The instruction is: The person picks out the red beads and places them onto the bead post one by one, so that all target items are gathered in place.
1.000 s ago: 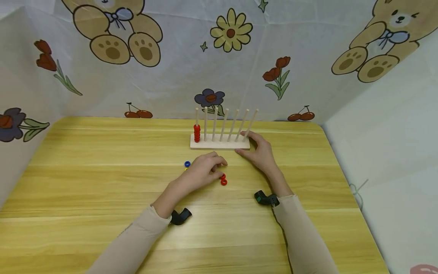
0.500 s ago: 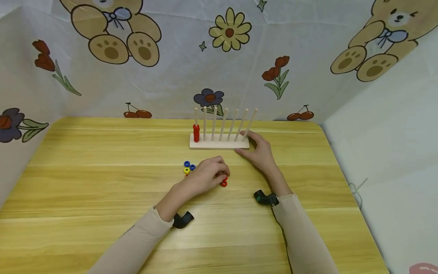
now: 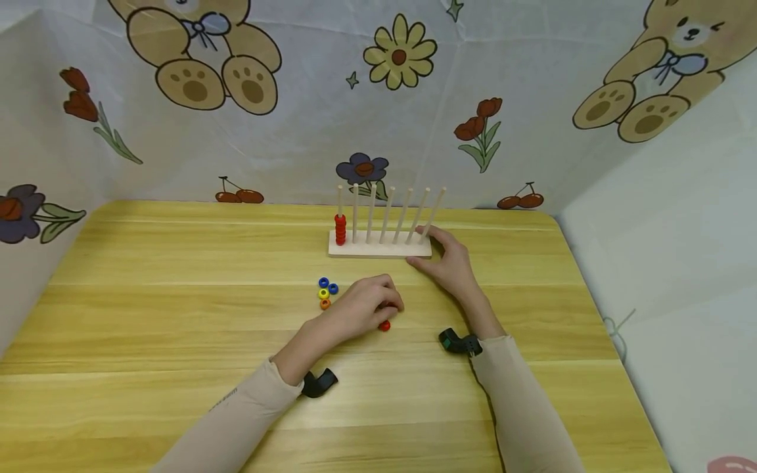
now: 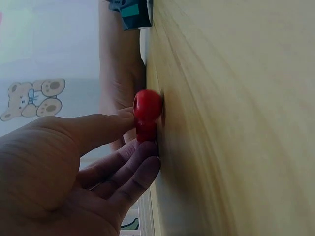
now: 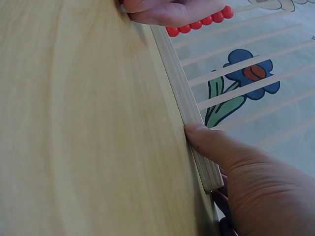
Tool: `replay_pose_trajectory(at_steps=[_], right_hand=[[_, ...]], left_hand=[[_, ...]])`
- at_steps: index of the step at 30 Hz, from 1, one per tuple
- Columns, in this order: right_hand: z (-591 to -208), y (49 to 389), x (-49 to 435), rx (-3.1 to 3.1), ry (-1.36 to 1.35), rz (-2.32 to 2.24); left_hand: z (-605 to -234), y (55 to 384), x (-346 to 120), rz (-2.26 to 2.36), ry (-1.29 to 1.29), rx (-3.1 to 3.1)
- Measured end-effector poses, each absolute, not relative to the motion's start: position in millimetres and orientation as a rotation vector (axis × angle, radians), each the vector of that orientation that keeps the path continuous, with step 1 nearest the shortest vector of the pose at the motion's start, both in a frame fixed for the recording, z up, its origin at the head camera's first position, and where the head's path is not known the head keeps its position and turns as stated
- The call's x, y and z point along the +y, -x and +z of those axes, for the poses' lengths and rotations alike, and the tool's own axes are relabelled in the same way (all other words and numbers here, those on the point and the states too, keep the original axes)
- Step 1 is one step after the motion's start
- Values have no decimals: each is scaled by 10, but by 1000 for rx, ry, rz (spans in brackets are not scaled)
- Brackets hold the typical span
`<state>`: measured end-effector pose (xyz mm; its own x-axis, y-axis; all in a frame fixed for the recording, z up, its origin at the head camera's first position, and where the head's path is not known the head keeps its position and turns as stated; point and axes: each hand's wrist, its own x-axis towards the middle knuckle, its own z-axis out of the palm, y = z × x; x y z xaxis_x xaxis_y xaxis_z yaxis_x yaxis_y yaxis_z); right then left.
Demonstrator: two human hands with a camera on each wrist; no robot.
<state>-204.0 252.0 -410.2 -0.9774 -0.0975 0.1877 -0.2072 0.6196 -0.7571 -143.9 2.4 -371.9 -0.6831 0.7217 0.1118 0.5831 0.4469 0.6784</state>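
Note:
A pale wooden peg stand (image 3: 378, 248) with a row of upright pegs stands toward the back of the table. Its leftmost peg carries a stack of red beads (image 3: 340, 231). My right hand (image 3: 447, 264) grips the stand's right end, thumb (image 5: 216, 142) on the front edge and fingers behind, partly hidden. In front of the stand, my left hand (image 3: 363, 307) pinches a red bead (image 4: 146, 131) between thumb and fingertips, low at the tabletop. Right beside that bead is another red bead (image 3: 384, 326), seemingly touching it in the left wrist view.
Left of my left hand lie two blue beads (image 3: 323, 282), a yellow bead (image 3: 323, 293) and an orange bead (image 3: 325, 304). A printed cloth (image 3: 307, 131) hangs behind the wooden table (image 3: 148, 315), and a white wall (image 3: 662, 263) stands at the right.
My left hand has shifted slightly right and toward me, its fingers closing on a red bead. The other red bead has slid a little nearer me. My right hand stays on the stand.

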Motion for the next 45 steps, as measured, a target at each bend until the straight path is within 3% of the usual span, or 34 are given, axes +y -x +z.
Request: replay_pose_trajectory(at_steps=[22,40,45], right_hand=[[-4094,2041,2512,-2717,-245,1287],[-4115,2031,2534,-2710,-259,1286],[-4117,2039,2538,-2703,-273,1286]], left_hand=[[-3699,1481,13,1043,-1150,2633],[-2817,1805,-218,1669,-1255,2854],[-2678,1917,-356,1856,-1168,2937]])
